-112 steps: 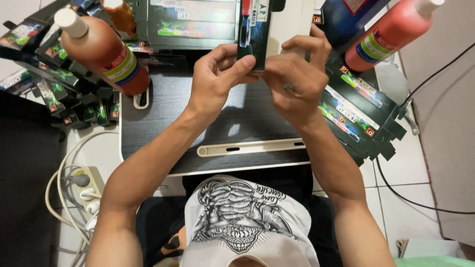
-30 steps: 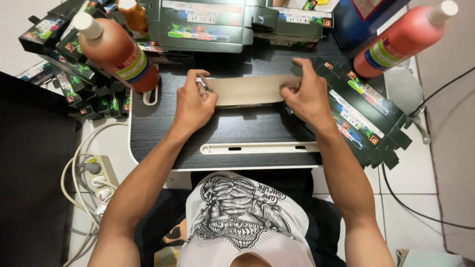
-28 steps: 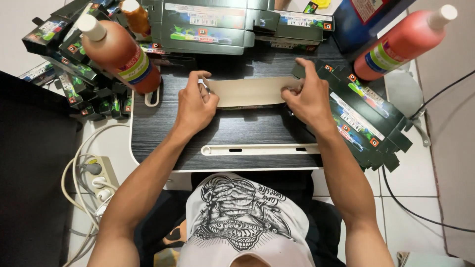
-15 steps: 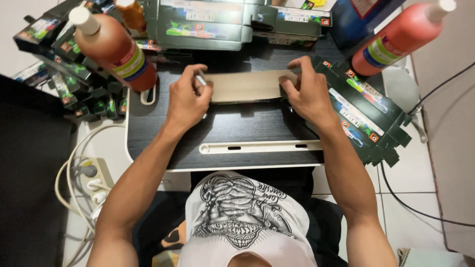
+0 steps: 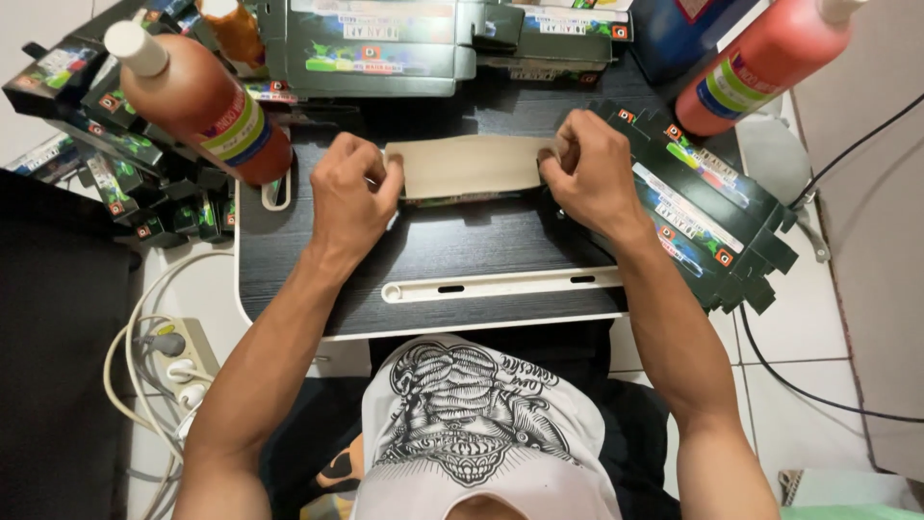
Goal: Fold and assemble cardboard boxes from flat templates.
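Observation:
A flat, unfolded carton (image 5: 469, 166) lies with its plain tan inside face up on a small dark wood-grain table (image 5: 462, 260). My left hand (image 5: 351, 197) pinches its left end, and my right hand (image 5: 589, 171) grips its right end. Both hands press the carton down near the table's far half. A thin strip of the carton's printed green side shows under its near edge.
Two big bottles of red-orange liquid stand at the left (image 5: 202, 101) and right (image 5: 756, 63). Stacks of flat dark-green cartons lie at right (image 5: 707, 217), left (image 5: 106, 125) and back (image 5: 385, 43). A power strip with cables (image 5: 173, 351) sits on the tiled floor.
Earlier both hands held a folded carton upright above the table. Since then it has been laid flat, tan side up, and the hands have shifted slightly along its ends.

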